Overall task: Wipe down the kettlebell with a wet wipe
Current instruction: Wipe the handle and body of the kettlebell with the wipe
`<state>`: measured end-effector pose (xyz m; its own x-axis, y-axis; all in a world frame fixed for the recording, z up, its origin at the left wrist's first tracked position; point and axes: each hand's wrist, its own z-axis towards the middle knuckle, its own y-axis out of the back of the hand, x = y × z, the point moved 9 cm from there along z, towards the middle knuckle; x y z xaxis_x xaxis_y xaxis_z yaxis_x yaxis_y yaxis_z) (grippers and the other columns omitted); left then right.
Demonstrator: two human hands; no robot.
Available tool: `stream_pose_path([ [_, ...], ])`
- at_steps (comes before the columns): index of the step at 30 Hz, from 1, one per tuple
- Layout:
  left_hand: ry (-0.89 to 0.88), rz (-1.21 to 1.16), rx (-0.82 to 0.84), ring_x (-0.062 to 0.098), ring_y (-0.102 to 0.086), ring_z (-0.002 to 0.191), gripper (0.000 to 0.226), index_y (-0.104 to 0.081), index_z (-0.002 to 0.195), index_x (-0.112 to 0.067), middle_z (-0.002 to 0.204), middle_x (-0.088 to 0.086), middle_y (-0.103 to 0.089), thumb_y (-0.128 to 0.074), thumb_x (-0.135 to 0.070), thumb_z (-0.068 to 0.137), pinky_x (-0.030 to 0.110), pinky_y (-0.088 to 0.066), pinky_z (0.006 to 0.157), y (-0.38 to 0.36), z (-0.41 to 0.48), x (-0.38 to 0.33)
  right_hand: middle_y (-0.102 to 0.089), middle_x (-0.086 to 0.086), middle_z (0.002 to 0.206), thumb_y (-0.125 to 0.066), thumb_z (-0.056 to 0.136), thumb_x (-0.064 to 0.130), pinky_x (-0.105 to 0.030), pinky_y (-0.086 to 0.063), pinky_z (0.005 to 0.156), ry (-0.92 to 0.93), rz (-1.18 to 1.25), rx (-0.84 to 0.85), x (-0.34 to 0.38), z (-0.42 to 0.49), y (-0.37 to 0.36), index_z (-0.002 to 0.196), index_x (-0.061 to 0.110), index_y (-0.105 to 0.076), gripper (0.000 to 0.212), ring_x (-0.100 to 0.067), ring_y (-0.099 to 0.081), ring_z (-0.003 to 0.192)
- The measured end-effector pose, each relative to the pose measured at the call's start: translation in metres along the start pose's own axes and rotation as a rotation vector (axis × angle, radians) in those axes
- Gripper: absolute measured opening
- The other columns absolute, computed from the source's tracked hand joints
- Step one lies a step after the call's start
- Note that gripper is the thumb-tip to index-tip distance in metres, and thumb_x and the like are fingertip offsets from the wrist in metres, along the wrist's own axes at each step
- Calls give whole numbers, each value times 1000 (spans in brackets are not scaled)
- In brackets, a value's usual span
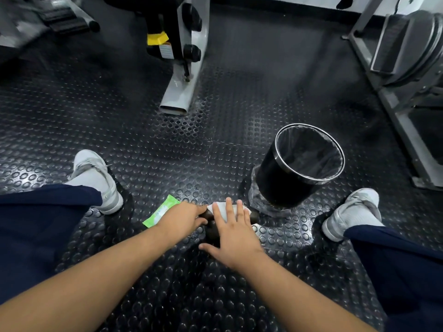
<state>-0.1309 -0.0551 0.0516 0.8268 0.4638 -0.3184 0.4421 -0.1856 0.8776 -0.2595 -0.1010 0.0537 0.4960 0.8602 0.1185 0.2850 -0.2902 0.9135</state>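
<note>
1. Where the person sits with legs spread, a black studded rubber floor (167,144) runs under everything.
2. A grey machine frame (407,68) stands at the far right, and a pale grey machine post (182,87) comes down to the floor at the middle back.
3. Two legs in navy trousers (36,224) splay out to either side, each ending in a grey shoe: the left shoe (96,178) and the right shoe (350,212).
4. A black bin (282,183) with a shiny rim and a clear liner sits tilted between the right shoe and the hands.
5. The right hand (233,236) lies flat, fingers straight and spread, pressing down from above.
6. The left hand (179,218) reaches in beside it, thumb and fingertips closed on dark metal.
7. The kettlebell (212,232) is on the floor between the feet, mostly hidden under both hands, so only dark patches of it show.
8. A green packet (160,212) lies flat on the floor, partly under the left wrist.
9. The white wet wipe (224,209) is spread over the kettlebell under the right fingers.
</note>
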Motion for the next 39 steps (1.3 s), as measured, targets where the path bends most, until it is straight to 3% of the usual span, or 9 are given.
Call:
stream_pose_path([
  [2,-19,-22,-9,9,-61,66,41,-58,142,-33,94,-3,-76,-59,-40,101,27,-49,67,1,0,-2,30,-21,166,-35,89,85,-58,7,127,13,-16,-18,-2,-6,-2,162,26,20,109,-46,27,152],
  [6,-11,-48,-21,15,-70,86,52,-47,152,-32,105,-1,-77,-58,-41,102,22,-41,68,1,-1,-1,38,-19,162,-35,91,83,-56,11,125,26,-24,-29,-5,-20,-8,160,27,27,108,-44,33,149],
  [8,5,-70,-22,6,-62,67,52,-47,152,-33,100,-3,-78,-59,-41,102,21,-40,66,1,-1,0,32,-20,165,-36,91,82,-57,8,126,24,1,-14,-6,-18,-7,162,28,22,106,-45,29,151],
  [13,24,-38,0,8,-56,59,49,-48,151,-32,96,-3,-76,-57,-36,103,21,-44,61,-1,-1,-1,-51,-13,149,-34,90,85,-50,-35,119,-68,109,4,-22,15,27,151,23,-40,87,-37,-41,143],
  [15,18,6,12,12,-59,62,49,-47,151,-32,106,1,-76,-55,-36,104,24,-47,65,0,1,-3,-59,-9,135,-32,90,85,-46,-47,105,-127,161,60,-28,23,35,142,20,-52,86,-32,-55,128],
  [19,65,-22,22,20,-66,67,22,-72,117,-33,91,3,-75,-60,-29,99,26,-43,58,-4,3,6,-61,-11,138,-28,96,79,-46,-48,103,-90,266,127,-8,31,46,138,17,-59,80,-32,-57,128],
  [22,92,-59,8,15,-62,58,13,-66,86,-26,77,-2,-69,-62,-26,98,27,-42,55,-4,2,9,-59,-14,143,-22,102,72,-45,-43,108,-47,296,145,4,33,45,139,13,-58,79,-32,-54,132],
  [29,-21,-6,14,22,-68,90,40,-56,141,-28,107,4,-73,-57,-37,103,30,-48,71,-5,5,-3,-61,-15,143,-12,95,83,-46,-47,108,-181,246,261,-44,38,41,141,15,-60,95,-32,-57,131],
  [39,-12,-45,10,16,-59,73,20,-66,117,-26,84,-6,-68,-59,-35,100,30,-45,64,-6,6,0,-35,-16,165,-12,94,84,-48,-30,120,-196,323,373,-22,52,56,156,7,-41,103,-34,-36,150],
])
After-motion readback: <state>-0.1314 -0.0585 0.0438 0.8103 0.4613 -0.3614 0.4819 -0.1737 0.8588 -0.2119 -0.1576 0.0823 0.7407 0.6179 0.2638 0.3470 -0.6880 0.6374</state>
